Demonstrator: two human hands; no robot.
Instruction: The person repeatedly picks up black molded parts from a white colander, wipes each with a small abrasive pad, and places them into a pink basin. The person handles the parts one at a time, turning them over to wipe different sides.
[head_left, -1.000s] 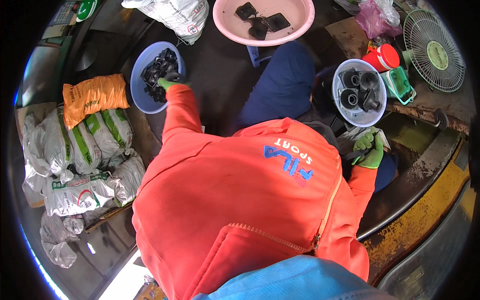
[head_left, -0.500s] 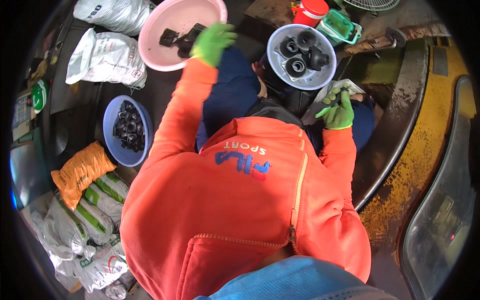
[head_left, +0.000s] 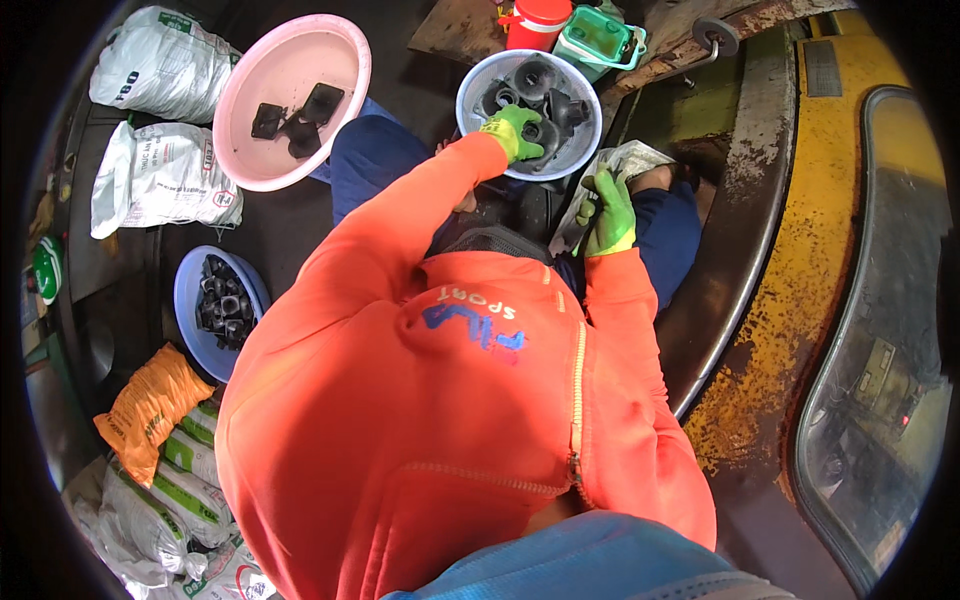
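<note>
Black fittings lie heaped in the pale blue bowl, by the person's knees. Left hand, green-gloved, reaches in with its grip curled over one; whether closed, cannot tell. Right hand clasps a white rag. Fittings look stiff, fairly light, probably greasy; take one by the rim.

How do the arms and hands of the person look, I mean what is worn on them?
Both arms are covered by long, loose sleeves of a bright orange zip jacket. The left hand and the right hand each wear a bright green knitted work glove that reaches to the sleeve cuff. The gloves look darkened with dirt at the fingers. No watch or jewellery shows.
</note>
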